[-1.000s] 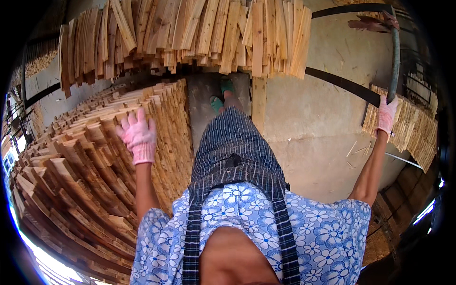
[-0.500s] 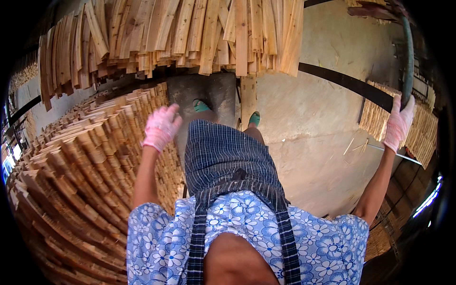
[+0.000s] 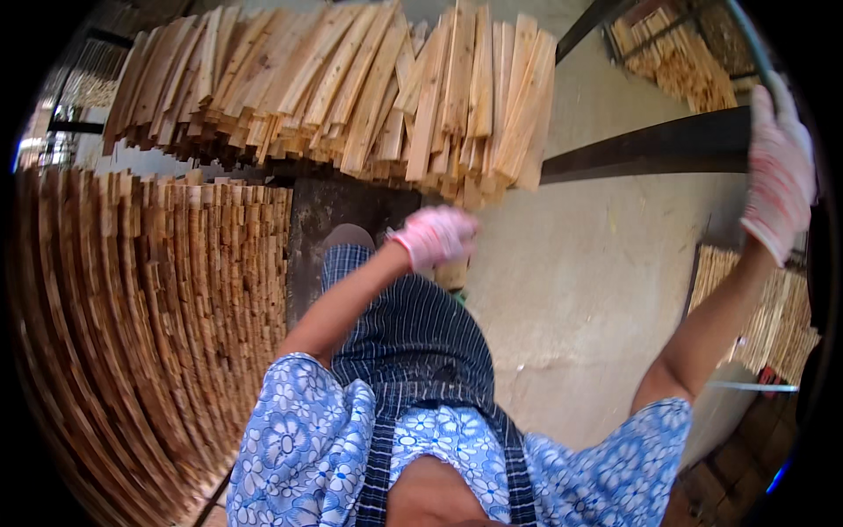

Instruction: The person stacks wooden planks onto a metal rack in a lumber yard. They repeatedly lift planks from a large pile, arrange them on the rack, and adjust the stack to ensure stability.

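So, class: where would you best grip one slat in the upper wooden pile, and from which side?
Grip a protruding near end of the slat pile, coming from below, where the gloved left hand is; the ends overhang there, probably free to pull out.

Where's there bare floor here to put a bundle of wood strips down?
The open patch is the concrete floor, bordered by the dark beam above, the striped apron on its left and the small slat stack at right. The left side is packed with stacked slats; the slat pile ahead is crowded too.
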A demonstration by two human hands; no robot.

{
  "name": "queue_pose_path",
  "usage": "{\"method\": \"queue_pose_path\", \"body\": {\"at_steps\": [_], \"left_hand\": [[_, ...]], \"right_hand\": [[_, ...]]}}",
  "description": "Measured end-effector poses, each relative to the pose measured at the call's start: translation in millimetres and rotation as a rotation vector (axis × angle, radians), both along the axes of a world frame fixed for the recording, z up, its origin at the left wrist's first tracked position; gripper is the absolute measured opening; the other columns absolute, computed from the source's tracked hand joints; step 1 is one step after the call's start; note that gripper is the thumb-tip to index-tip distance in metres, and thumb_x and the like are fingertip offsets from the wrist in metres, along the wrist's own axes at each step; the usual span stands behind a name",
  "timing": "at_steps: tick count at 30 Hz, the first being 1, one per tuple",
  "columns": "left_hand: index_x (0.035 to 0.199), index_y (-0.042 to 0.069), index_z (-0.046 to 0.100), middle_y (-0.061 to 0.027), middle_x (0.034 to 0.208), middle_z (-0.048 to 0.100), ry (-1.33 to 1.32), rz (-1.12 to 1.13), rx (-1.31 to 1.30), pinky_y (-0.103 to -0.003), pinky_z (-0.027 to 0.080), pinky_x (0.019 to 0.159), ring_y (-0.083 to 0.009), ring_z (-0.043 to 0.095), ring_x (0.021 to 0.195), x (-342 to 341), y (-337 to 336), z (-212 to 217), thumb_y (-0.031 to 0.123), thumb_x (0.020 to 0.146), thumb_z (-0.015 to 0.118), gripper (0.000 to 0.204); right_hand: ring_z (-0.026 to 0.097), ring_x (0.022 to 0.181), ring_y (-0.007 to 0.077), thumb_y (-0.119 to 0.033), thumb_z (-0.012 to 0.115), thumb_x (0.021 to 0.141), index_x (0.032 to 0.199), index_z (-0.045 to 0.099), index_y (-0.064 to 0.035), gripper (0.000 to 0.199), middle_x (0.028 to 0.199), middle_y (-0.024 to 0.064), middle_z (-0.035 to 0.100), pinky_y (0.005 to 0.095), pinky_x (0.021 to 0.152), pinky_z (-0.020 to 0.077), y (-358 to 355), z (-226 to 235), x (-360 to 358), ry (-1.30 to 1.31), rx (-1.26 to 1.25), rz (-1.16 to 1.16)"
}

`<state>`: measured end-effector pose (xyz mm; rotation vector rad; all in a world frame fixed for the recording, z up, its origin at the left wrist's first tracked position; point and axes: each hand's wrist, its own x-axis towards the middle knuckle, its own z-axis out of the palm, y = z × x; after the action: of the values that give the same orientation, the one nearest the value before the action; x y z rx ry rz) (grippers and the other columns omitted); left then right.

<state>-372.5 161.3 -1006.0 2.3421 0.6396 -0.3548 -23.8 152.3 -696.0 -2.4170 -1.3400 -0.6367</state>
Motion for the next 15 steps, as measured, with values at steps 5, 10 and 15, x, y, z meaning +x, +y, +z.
{"method": "queue_pose_path", "body": {"at_steps": [5, 10, 15], "left_hand": [[0.137, 0.015, 0.059, -0.0187, 0.129, 0.063, -0.008, 0.021, -0.083, -0.05, 0.049, 0.103, -0.0378, 0.062, 0.119, 102.3, -48.6, 42.1, 0.04, 0.094, 0.053, 0.049], [0.154, 0.019, 0.036, -0.0237, 0.145, 0.047, -0.189, 0.405, -0.211, -0.049, 0.046, 0.107, -0.0407, 0.05, 0.134, 181.1, -25.5, 77.3, 0.042, 0.088, 0.063, 0.075], [0.156, 0.017, 0.029, -0.0262, 0.145, 0.045, -0.489, 0.682, -0.099, -0.047, 0.046, 0.107, -0.0423, 0.044, 0.138, 259.9, 6.1, 73.2, 0.044, 0.078, 0.076, 0.095]], "right_hand": [[0.07, 0.094, 0.0433, -0.041, 0.045, 0.105, 0.133, 0.06, -0.0264, 0.035, 0.104, 0.0237, 0.067, 0.0545, 0.077, 0.0576, 7.2, 1.2, 2.0, -0.186, -0.038, -0.16], [0.07, 0.085, 0.0446, -0.036, 0.044, 0.105, 0.129, 0.061, -0.025, 0.031, 0.099, 0.026, 0.066, 0.0519, 0.07, 0.0586, 6.4, 4.4, -5.7, -0.169, 0.007, -0.049], [0.068, 0.081, 0.0438, -0.036, 0.045, 0.105, 0.132, 0.061, -0.0242, 0.033, 0.096, 0.0246, 0.065, 0.0513, 0.067, 0.0567, 7.3, -7.2, 17.2, -0.16, 0.05, 0.045]]}}
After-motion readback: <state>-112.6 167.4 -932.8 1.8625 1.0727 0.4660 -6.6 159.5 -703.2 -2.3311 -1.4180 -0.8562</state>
